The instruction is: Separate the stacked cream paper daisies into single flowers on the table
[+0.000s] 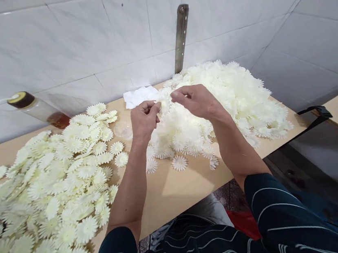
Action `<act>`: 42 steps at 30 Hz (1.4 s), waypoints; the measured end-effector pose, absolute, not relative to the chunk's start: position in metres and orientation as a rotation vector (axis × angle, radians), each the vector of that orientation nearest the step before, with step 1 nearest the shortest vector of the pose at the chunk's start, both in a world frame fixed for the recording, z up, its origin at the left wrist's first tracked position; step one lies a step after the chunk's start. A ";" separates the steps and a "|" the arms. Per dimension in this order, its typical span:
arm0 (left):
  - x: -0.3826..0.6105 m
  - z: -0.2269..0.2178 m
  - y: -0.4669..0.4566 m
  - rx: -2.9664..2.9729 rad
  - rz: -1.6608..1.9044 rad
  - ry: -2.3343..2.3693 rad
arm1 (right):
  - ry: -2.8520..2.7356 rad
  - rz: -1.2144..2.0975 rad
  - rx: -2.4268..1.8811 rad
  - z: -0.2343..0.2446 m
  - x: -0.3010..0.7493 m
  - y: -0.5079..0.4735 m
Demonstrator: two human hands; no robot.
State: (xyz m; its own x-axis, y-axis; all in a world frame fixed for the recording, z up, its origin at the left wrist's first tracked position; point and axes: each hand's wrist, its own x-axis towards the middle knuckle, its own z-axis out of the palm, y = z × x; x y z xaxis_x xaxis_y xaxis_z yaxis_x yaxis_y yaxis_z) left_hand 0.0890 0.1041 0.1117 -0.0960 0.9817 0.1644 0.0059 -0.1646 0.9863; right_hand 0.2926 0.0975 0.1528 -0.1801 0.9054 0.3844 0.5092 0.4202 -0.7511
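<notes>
My left hand (146, 119) is closed in a pinch on a pale cream artificial flower layer (162, 107), seen partly edge-on. Just to its right, my right hand (197, 100) has thumb and forefinger brought together; whatever may be between them is too small to make out. Both hands hover over the near left side of a big heap of whitish flower layers (233, 94). A single flower layer (179, 163) lies in front of the heap. Left of my left forearm spreads a second pile of yellowish flower layers (70, 175), some with dark centre dots.
A clear dish (123, 130) sits beside my left hand, with white paper (140, 96) behind it. A bottle of brown liquid (42, 111) leans at the back left. A metal bracket (181, 38) is against the tiled wall. The wooden table's (177, 191) front edge is near my body.
</notes>
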 end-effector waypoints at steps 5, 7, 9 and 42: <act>0.095 0.112 0.096 1.397 1.456 1.214 | -1.856 0.739 -1.158 0.149 0.275 0.098; 0.096 0.112 0.094 1.480 1.470 1.225 | -1.806 0.742 -1.163 0.144 0.276 0.101; 0.095 0.111 0.094 1.540 1.486 1.226 | -1.766 0.749 -1.157 0.140 0.279 0.102; 0.084 0.120 0.098 1.281 1.482 1.190 | -1.798 0.693 -1.382 0.160 0.322 0.101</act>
